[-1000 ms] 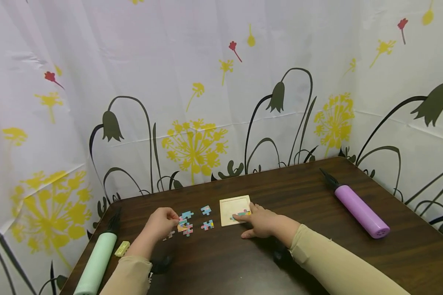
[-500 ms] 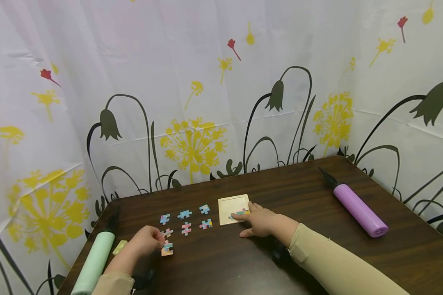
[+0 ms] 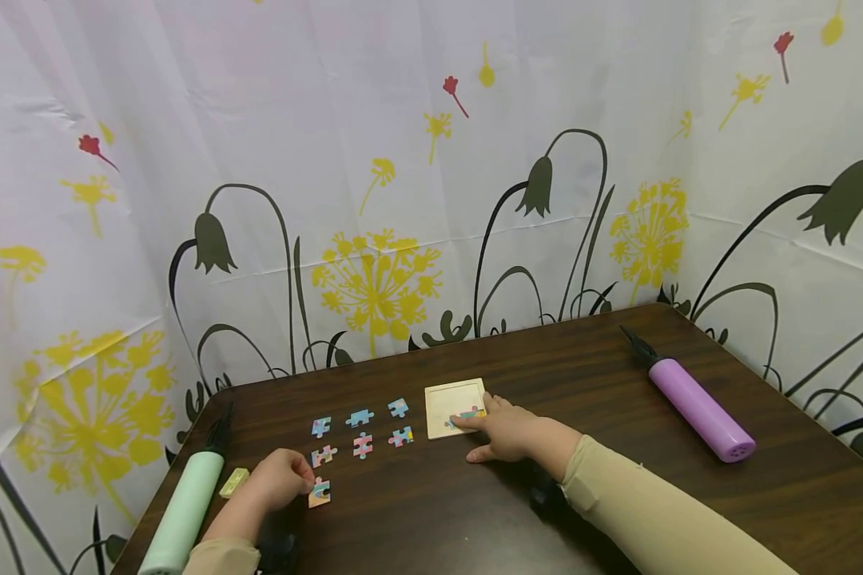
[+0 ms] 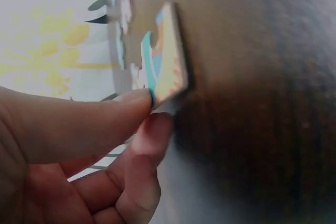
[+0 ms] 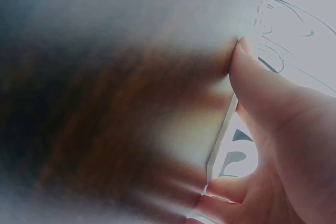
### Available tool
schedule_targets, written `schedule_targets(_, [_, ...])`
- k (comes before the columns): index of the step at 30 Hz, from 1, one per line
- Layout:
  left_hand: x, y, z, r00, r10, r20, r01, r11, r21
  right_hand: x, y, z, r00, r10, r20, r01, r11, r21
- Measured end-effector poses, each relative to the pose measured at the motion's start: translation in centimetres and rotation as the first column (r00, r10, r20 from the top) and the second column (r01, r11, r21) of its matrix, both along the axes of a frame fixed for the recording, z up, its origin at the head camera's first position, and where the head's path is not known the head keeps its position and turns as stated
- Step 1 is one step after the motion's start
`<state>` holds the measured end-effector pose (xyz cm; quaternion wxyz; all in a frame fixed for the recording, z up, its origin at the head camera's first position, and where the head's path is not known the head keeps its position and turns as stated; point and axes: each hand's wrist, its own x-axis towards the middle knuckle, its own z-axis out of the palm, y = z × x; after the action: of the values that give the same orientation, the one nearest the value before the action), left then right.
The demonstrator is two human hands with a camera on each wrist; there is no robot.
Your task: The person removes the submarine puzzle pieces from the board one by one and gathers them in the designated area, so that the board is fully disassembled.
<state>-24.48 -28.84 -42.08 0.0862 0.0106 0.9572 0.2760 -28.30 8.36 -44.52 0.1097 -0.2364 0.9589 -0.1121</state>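
My left hand [image 3: 282,479] pinches a jigsaw piece [image 4: 165,51] by its corner between thumb and finger, tilted over the brown table. In the head view that piece lies at the near end of several loose jigsaw pieces [image 3: 360,418] laid out in loose rows. My right hand [image 3: 507,431] rests with fingers spread on the front right corner of a square wooden puzzle tray [image 3: 442,406]. Colourful pieces [image 3: 467,417] sit along the tray's near side, partly hidden under the fingers. In the right wrist view the thumb [image 5: 257,80] lies on the table beside the tray's edge [image 5: 223,129].
A light green hand pump [image 3: 187,511] lies along the table's left side, with a small yellow block [image 3: 235,482] beside it. On the right lies a purple pump [image 3: 701,409] with a black nozzle. A flowered curtain [image 3: 403,160] hangs behind the table.
My left hand has moved left and nearer with the pinched piece, away from the other loose pieces, and has turned it slightly. My right hand has stayed on the tray.
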Motion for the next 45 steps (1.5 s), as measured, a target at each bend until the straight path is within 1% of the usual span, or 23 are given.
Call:
schedule_targets(3, [-0.1,0.1,-0.1,1.000,0.007,-0.012,-0.007,1.000,-0.015,0.0,0.0,0.0,1.000,0.001,-0.001,-0.001,1.000,-0.004])
schedule_targets(5, [-0.3,0.3,0.0,0.999,0.014,-0.031,-0.015,1.000,-0.016,0.0,0.1,0.1,1.000,0.002,-0.006,-0.002,1.000,-0.005])
schedule_targets(8, [-0.4,1.1,0.6,0.998,0.018,-0.063,-0.019,1.000,-0.011,0.1,0.1,0.1,1.000,0.004,-0.008,-0.004,1.000,-0.007])
schedule_targets(11, [-0.7,2.4,1.4,0.996,0.016,-0.090,-0.017,1.000,-0.009,0.1,0.1,0.2,1.000,0.007,-0.005,-0.007,1.000,-0.008])
schedule_targets(14, [-1.3,4.2,2.1,0.993,-0.006,-0.121,0.005,1.000,-0.003,0.2,0.1,0.3,1.000,0.010,-0.004,-0.010,1.000,-0.007])
schedule_targets(17, [-2.1,6.3,2.2,0.988,-0.035,-0.153,0.038,0.999,0.020,0.2,0.1,0.3,1.000,0.012,-0.010,-0.012,1.000,-0.007])
schedule_targets(24, [-3.8,11.6,1.1,0.986,-0.086,-0.143,0.104,0.987,0.122,0.3,0.0,0.2,1.000,0.012,-0.001,-0.012,1.000,-0.008])
schedule_targets(26, [-4.2,13.0,0.8,0.982,-0.116,-0.148,0.134,0.984,0.120,0.4,0.0,0.2,1.000,0.009,-0.004,-0.009,1.000,-0.004])
schedule_targets(27, [-4.4,13.7,0.7,0.982,-0.126,-0.138,0.144,0.981,0.129,0.4,0.0,0.2,1.000,0.008,-0.006,-0.008,1.000,-0.004])
schedule_targets(32, [-5.2,16.7,0.5,0.981,-0.160,-0.108,0.170,0.981,0.090,0.4,0.0,0.4,1.000,0.014,-0.020,-0.014,1.000,0.005])
schedule_targets(36, [-5.9,18.4,0.4,0.979,-0.172,-0.105,0.175,0.984,0.019,0.4,0.0,0.4,1.000,0.018,-0.024,-0.018,1.000,0.012])
schedule_targets(41, [-6.4,19.4,-0.2,0.974,-0.195,-0.117,0.187,0.979,-0.077,0.3,0.0,0.4,0.999,0.028,-0.033,-0.028,1.000,0.009])
schedule_targets(43, [-6.6,19.6,-0.4,0.972,-0.202,-0.119,0.192,0.977,-0.092,0.3,0.0,0.5,0.999,0.027,-0.032,-0.026,1.000,0.006])
schedule_targets(45, [-6.7,19.7,-0.5,0.972,-0.204,-0.119,0.194,0.977,-0.089,0.2,0.1,0.5,0.999,0.024,-0.027,-0.024,1.000,0.006])
